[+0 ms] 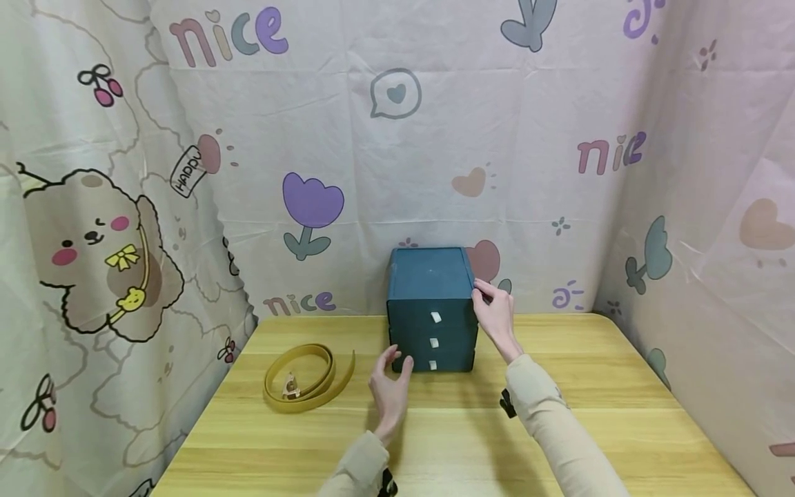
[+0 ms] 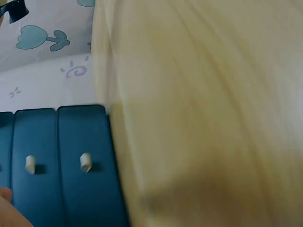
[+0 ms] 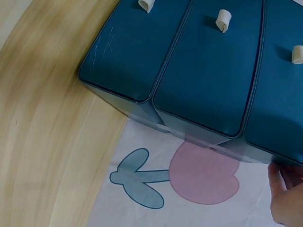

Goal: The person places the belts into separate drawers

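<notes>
A dark blue storage box with three stacked drawers (image 1: pixel 430 276) stands on the table, each drawer front bearing a small white pull tab (image 1: pixel 436 317). My left hand (image 1: pixel 389 392) is at its lower left front, thumb and fingers spread apart. In the left wrist view only a bit of that hand (image 2: pixel 10 210) shows, beside the drawer fronts (image 2: pixel 83 137). At the box's upper right edge is my right hand (image 1: pixel 497 314), its fingertips against the side. The right wrist view has this hand (image 3: pixel 289 196) by the side of the top drawer (image 3: pixel 284 113).
Left of the box lies a loosely coiled yellow belt (image 1: pixel 300 404) with a gold buckle (image 1: pixel 290 386). The wooden table (image 1: pixel 559 442) ends at a printed cloth backdrop (image 1: pixel 397 159) behind, with more cloth (image 1: pixel 87 241) hanging along both sides.
</notes>
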Demonstrator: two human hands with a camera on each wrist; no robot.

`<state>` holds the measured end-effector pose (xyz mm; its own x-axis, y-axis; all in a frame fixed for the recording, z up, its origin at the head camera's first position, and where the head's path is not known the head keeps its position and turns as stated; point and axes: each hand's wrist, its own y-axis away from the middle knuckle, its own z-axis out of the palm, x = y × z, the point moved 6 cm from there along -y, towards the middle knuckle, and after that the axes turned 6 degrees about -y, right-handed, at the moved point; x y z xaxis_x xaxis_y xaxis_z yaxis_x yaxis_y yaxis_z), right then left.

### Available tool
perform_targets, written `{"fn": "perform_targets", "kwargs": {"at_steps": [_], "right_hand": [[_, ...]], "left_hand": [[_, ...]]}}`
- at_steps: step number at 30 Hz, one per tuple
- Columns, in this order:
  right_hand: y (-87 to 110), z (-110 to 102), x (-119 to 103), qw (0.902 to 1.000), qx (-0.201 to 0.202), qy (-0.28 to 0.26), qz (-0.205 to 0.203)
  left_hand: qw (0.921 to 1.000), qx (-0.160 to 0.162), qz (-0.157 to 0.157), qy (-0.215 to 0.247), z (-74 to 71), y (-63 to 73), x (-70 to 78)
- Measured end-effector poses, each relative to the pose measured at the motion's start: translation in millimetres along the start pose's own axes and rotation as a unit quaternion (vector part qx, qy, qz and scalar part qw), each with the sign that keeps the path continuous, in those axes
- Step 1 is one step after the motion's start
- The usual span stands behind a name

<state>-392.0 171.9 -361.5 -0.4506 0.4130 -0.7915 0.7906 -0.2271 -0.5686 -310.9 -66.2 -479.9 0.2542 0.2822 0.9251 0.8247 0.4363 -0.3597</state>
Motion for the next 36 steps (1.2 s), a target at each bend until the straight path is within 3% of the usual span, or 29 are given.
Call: {"fn": "perform_targets", "kwargs": {"at_steps": [4, 10, 15, 22, 29, 36], "right_hand": [[-0.8, -0.1, 2.3, 0.9999, -0.007, 0.005, 0.011], [-1.7, -0.3, 2.5, 0.9998, -0.017, 0.005, 0.007], [-1.7, 0.3, 2.7, 0.9997, -0.023, 0.008, 0.004], [-1.7, 0.1, 3.7, 0.9997, -0.024, 0.009, 0.001], [-1.6, 0.4, 6.4, 0.9995, -0.027, 0.012, 0.008], [-0.2, -0.5, 3.8, 0.9994, -0.032, 0.005, 0.009]], "left_hand": [[0.9992, 0.010, -0.036, 0.013, 15.1, 9.6, -13.3], [0.9981, 0.014, -0.060, 0.004, 34.7, 19.2, -22.7], [0.9955, 0.012, -0.093, -0.016, 46.2, 23.2, -29.7], [0.9912, 0.011, -0.132, -0.008, 62.1, 25.1, -35.3], [0.9879, 0.016, -0.154, -0.012, 69.2, 23.0, -42.4], [0.9875, 0.024, -0.154, -0.022, 72.5, 19.1, -47.6]]}}
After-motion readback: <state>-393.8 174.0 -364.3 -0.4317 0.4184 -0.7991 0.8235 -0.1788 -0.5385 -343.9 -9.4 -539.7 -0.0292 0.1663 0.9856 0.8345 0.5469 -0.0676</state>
